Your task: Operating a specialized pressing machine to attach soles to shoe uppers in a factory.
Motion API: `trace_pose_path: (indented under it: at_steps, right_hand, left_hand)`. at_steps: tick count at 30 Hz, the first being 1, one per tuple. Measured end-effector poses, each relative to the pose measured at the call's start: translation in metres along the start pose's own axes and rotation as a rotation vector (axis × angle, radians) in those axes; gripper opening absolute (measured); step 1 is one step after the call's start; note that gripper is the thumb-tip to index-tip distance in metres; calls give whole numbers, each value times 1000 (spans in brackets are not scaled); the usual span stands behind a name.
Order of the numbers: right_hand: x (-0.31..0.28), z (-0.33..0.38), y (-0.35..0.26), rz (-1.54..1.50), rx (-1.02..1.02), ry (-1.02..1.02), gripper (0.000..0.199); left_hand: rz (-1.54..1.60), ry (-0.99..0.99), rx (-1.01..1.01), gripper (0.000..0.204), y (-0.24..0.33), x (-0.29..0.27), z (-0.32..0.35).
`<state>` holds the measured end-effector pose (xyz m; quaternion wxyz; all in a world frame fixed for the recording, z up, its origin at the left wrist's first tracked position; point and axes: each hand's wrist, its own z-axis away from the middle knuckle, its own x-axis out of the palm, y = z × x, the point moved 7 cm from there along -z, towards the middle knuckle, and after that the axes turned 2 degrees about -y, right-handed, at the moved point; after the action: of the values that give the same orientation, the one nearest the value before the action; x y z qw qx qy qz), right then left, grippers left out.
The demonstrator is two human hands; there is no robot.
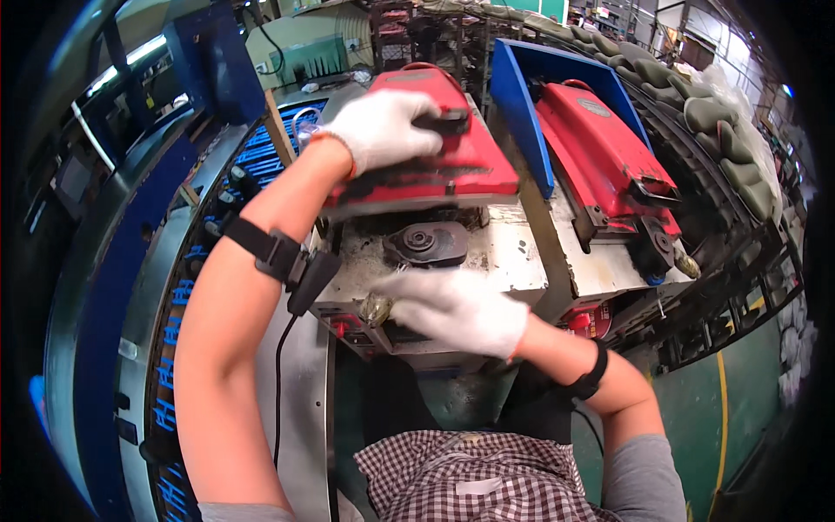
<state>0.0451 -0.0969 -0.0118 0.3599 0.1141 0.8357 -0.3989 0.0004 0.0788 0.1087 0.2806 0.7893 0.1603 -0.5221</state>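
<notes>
My left hand [387, 130], in a white glove, reaches over the raised red cover [487, 170] of the nearer machine. Its fingers close around the dark handle [452, 120] on that cover. Under the cover's front edge, a dark grey rounded piece with a ringed round centre [426, 242] lies on the machine's worn white top [509, 252]. My right hand [461, 311], also gloved and slightly blurred, is in front of that piece with its fingers stretched to the left. Its fingertips are close to a knob wrapped in clear film [376, 309]; whether they touch it cannot be seen.
To the right stands a second machine with a red cover [600, 143] inside a blue guard [524, 130]. Many grey-green rounded pieces [709, 113] line a rack behind it. At left runs a conveyor with blue parts [270, 157]. A black cable [280, 383] hangs from my left arm strap.
</notes>
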Motion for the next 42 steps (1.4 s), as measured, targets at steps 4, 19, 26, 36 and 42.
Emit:
trace_pose_path:
  at_steps: [4, 19, 26, 36, 42]
  right_hand:
    - [-57, -37, 27, -13, 121, 171, 27]
    - [-85, -146, 244, 62, 584, 103, 73]
    - [-63, -78, 131, -1281, 342, 209, 74]
    - [13, -87, -43, -216, -93, -299, 94]
    - [-24, -51, 23, -48, -8, 131, 57]
  left_hand:
    - [-176, 361, 128, 50, 7, -56, -6]
    - [-119, 762, 270, 65, 0, -54, 72]
    - [1650, 739, -461, 67, -92, 67, 188]
    - [1861, 1071, -300, 74, -16, 48, 289]
    - [1630, 1201, -908, 10, -136, 75, 422]
